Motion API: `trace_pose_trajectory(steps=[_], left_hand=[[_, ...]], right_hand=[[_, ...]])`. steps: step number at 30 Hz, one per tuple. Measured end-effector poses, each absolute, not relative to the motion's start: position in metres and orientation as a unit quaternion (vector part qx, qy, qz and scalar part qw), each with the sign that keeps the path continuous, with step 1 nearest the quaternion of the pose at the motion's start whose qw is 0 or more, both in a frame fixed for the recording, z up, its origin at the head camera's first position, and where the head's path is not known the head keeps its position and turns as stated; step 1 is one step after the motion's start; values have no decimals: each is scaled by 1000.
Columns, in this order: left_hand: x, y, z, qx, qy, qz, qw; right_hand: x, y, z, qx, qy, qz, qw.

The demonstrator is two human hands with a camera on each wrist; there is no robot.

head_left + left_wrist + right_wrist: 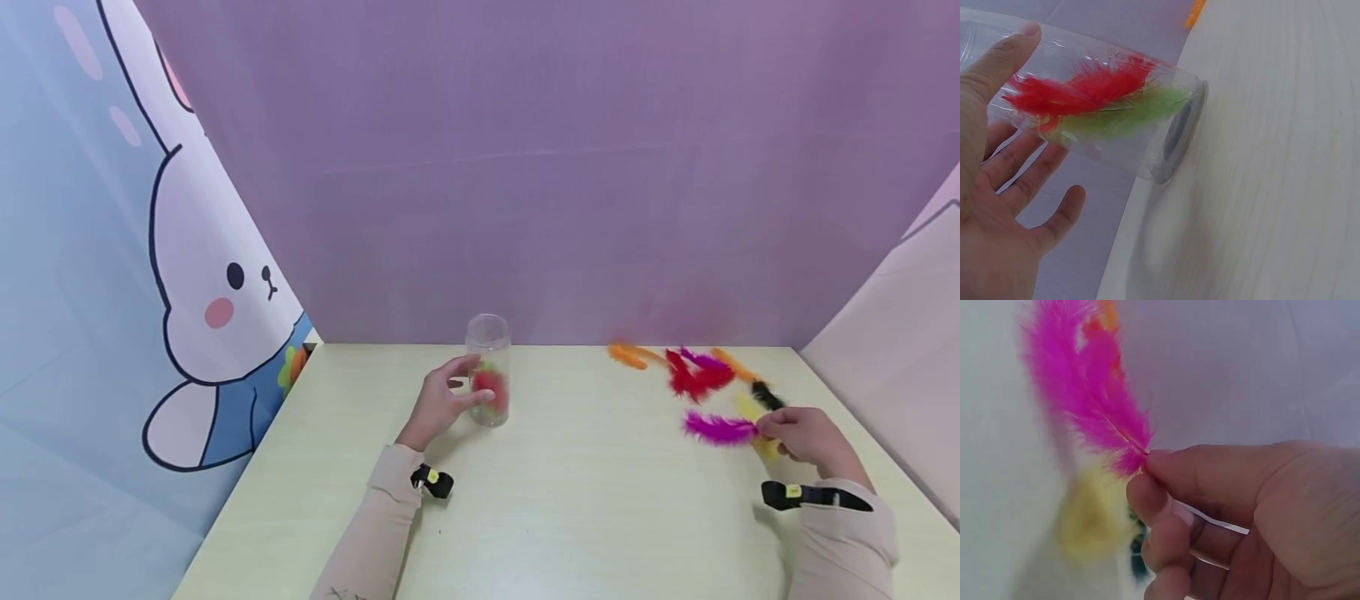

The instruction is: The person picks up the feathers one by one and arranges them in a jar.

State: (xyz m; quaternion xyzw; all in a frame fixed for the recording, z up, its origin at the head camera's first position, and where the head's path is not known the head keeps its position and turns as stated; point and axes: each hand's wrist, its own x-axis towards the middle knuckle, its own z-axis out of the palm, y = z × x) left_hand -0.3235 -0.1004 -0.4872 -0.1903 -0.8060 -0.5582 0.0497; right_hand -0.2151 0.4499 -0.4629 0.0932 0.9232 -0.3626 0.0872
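- Magenta feather (718, 428): fluffy, with a thin quill; it is at the right, above the table (600, 517), its quill end pinched between the thumb and index finger of the right hand (806, 437)
- Beyond it, toward the far edge: orange feather (626, 356), red feathers (693, 379) and black feather (767, 396); yellow feather (1094, 519), partly hidden behind the right hand in the head view
- Clear jar (488, 329): upright, left of the feathers, gripped by the left hand (438, 404); inside, red plumage (1085, 94) against a light-green feather (1125, 115)
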Motion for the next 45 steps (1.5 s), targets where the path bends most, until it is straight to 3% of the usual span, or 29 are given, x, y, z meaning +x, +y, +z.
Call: trace_pose_trajectory(steps=[13, 32, 45], left_hand=[[-325, -101, -487, -193, -807, -556, 54], [-323, -102, -486, -193, -807, -555, 57], [-323, -102, -490, -191, -809, -554, 50]], right_hand=[[-218, 433, -443, 82, 932, -351, 32], [-225, 408, -432, 84, 928, -363, 11], [-225, 382, -422, 67, 927, -364, -66]])
